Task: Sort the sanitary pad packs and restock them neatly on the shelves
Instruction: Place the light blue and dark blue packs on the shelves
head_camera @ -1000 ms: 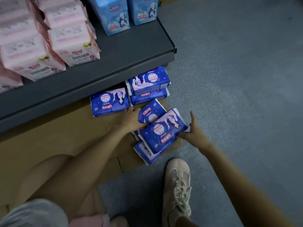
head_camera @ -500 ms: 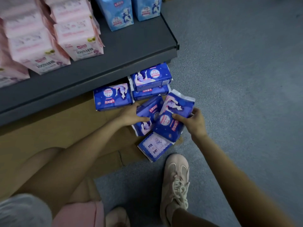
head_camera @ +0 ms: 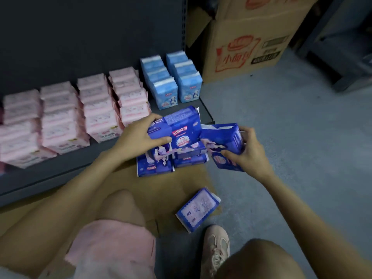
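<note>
While you crouch at the bottom shelf (head_camera: 76,168), each of your hands holds a dark blue pack lifted off the floor. Your left hand (head_camera: 138,135) has its grip curled round the left end of the upright dark blue pack (head_camera: 179,129), thumb on the printed face and fingers over the top edge. Your right hand (head_camera: 245,152) has its grip wrapped round the tilted dark blue pack (head_camera: 221,141), thumb across the front and fingers behind. The two packs nearly touch, just in front of the shelf's right end.

On the shelf, the pink packs (head_camera: 94,111) stand in several tidy rows and the light blue packs (head_camera: 171,85) fill two rows at the right end, so those kinds look sorted and stocked. The dark blue kind is what is left: none of it shows on the shelf. A small heap of dark blue packs (head_camera: 155,168) lies on the flattened cardboard (head_camera: 181,184) below your hands, though how many I cannot tell, and one loose pack (head_camera: 198,210) lies back side up nearer your shoe (head_camera: 217,248). By my reading you are somewhere past halfway, with this last colour to gather, square up and place. The bare strip at the shelf's front right corner looks narrow, so where they go is not clear.
</note>
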